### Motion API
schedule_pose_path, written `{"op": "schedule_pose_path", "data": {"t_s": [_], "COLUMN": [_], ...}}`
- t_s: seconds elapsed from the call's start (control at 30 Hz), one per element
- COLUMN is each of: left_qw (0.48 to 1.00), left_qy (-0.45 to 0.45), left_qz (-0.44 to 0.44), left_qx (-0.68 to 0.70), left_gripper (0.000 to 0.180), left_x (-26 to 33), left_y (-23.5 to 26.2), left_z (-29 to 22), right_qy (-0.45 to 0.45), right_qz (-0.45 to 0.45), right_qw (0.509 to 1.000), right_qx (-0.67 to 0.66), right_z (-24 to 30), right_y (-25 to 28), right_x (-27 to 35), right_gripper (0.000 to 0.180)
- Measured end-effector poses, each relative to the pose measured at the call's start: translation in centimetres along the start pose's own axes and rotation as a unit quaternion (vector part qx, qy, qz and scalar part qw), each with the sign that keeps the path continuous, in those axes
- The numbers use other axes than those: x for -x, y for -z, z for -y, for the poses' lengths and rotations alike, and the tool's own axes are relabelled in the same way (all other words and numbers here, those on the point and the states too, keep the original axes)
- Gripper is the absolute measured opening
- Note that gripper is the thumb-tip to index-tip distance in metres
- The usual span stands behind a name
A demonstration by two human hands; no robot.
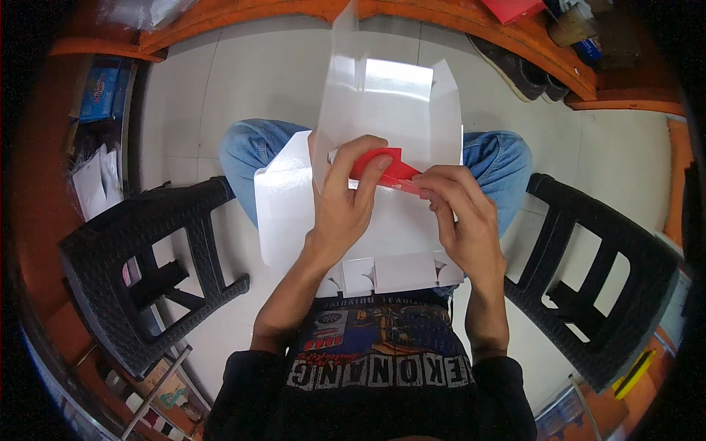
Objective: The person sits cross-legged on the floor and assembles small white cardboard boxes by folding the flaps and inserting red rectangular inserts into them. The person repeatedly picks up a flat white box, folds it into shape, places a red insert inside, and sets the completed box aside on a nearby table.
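Folding flat white carton blank point(382, 147) on lap; left hand point(346, 198) fingers pinch red flap point(386, 165), right hand point(460, 213) fingers grip its edge. Bottom tabs point(390, 273) unfolded; box mostly unassembled.

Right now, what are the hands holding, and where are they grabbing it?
Both hands hold a flat white cardboard box with a red flap. The left hand and right hand pinch that red flap.

Carton sheet point(323, 213) lies on the lap, seemingly, between two stools point(140, 272).
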State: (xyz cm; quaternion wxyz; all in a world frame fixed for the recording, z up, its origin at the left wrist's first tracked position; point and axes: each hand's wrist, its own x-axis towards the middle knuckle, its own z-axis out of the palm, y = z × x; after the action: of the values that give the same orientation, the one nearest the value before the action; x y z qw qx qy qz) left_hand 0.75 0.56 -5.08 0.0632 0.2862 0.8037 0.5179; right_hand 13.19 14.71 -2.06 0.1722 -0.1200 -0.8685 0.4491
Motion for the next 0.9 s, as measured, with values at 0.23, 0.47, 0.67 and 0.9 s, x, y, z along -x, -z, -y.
{"op": "schedule_pose_path", "data": {"t_s": [0.23, 0.47, 0.67, 0.9], "left_qw": [0.994, 0.988, 0.979, 0.958], "left_qy": [-0.082, -0.102, -0.111, -0.225], "left_qz": [0.055, 0.118, 0.171, 0.167], "left_qx": [-0.049, 0.004, 0.020, 0.067], "left_gripper": [0.017, 0.017, 0.024, 0.058], "left_x": [-0.1, -0.4, -1.1, -0.6], "left_y": [0.1, 0.2, 1.1, 1.9], "left_z": [0.5, 0.9, 0.4, 1.9], "right_qy": [-0.033, -0.001, -0.080, -0.080], "right_qz": [-0.034, -0.034, -0.074, 0.023], "right_qw": [0.999, 0.999, 0.994, 0.990], "right_qx": [0.004, 0.026, -0.018, 0.114], "right_z": [0.2, -0.3, 0.5, -0.3], "right_y": [-1.1, -1.4, -2.0, -0.1], "right_x": [-0.1, -0.2, -0.2, 0.5], "right_gripper": [0.029, 0.024, 0.022, 0.019]}}
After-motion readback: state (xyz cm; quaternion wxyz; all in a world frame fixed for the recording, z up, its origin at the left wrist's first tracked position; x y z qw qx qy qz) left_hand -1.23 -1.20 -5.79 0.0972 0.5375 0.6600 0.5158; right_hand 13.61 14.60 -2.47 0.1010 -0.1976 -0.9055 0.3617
